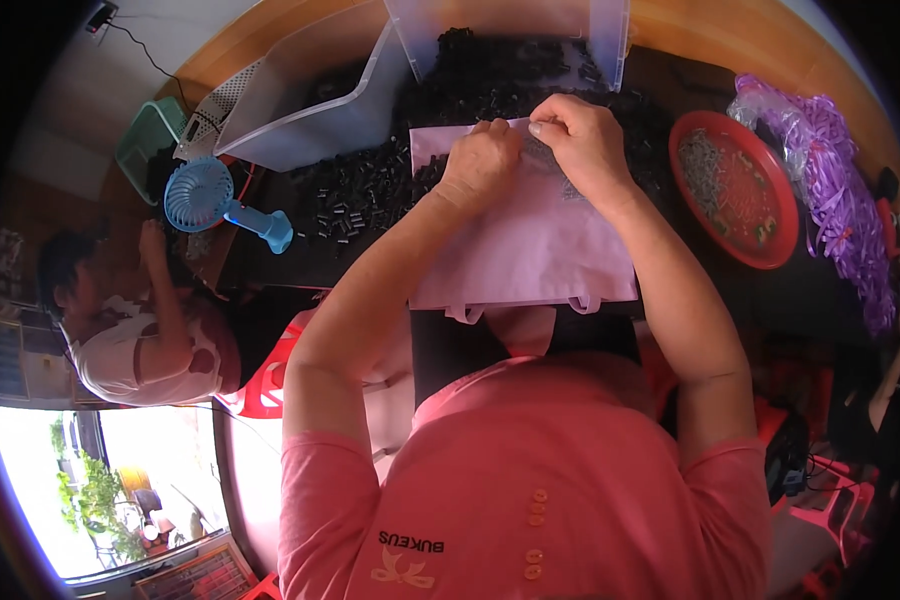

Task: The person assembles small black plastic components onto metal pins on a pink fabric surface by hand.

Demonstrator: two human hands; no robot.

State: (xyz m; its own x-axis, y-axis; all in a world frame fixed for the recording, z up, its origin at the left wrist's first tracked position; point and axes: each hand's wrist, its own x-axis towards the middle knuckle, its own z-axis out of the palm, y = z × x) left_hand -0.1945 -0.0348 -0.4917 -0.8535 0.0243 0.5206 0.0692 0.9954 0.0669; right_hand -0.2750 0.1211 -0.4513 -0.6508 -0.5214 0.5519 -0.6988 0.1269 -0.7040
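A pale pink cloth bag [530,250] lies flat on the dark table before me, its two handles toward my body. Over its far edge, my left hand [482,160] is closed with its fingers curled; what it holds is hidden. Close beside it on the right, my right hand [585,145] has thumb and forefinger pressed together, and anything between them is too small to name. Small grey metal pieces [540,152] lie on the bag, partly behind my right hand. Many short black cylinders [355,195] are heaped left of the bag and beyond it.
A red oval tray [685,150] with thin metal pieces stands at the right, beside purple ribbon-like strips [835,180]. Clear plastic bins [320,130] lie on their sides at the back. A blue handheld fan [200,195] rests at left, near a seated person [150,340].
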